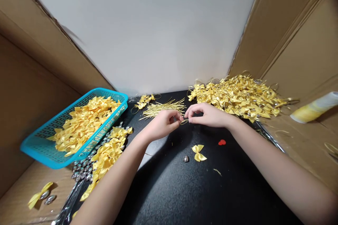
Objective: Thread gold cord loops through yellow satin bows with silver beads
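Between my two hands, a short gold cord point(184, 122) is bent into a small loop. My left hand point(166, 123) pinches one side of it, and my right hand point(204, 115) pinches the other, fingertips nearly touching. Just beyond my left hand lies a bundle of straight gold cords point(166, 108). Nearer to me on the black table surface point(169, 190) are a single yellow ribbon bow point(199, 153) and a silver bead point(186, 159), slightly apart. A small red piece point(222, 142) lies to their right.
At left stands a turquoise basket point(56, 164) full of yellow bows, with loose bows point(107, 154) and silver beads point(83, 169) beside it. A large heap of bows with cord loops point(243, 96) fills the back right. A yellow-white roll point(314, 107) lies far right. Cardboard walls point(285, 17) flank the table.
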### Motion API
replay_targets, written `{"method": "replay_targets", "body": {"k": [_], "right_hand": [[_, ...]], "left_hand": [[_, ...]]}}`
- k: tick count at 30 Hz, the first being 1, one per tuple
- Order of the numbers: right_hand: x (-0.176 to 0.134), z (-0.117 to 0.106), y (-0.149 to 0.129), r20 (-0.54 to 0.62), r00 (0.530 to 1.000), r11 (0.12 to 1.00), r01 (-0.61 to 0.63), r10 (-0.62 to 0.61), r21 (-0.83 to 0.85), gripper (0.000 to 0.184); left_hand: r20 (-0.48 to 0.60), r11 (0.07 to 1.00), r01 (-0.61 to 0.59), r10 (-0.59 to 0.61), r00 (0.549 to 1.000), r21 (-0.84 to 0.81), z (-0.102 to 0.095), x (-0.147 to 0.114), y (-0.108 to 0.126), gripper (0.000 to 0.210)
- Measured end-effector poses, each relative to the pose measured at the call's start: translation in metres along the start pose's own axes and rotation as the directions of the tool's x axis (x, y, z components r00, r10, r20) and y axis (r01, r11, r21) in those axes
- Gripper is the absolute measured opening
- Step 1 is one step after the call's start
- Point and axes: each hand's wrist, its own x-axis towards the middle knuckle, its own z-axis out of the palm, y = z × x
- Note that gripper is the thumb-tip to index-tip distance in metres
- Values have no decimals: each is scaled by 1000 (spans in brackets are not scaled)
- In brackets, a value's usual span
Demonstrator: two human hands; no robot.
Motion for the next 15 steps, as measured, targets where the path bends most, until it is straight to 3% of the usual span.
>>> {"method": "replay_targets", "body": {"k": [7, 15], "right_hand": [[0, 1, 2, -6, 1000, 1000, -7, 7, 19, 8], [-1, -1, 4, 9, 999, 999, -32, 32, 8, 7]], "left_hand": [[40, 996, 8, -5, 999, -92, 5, 1, -6, 12], [4, 997, 32, -32, 999, -66, 13, 4, -13, 19]]}}
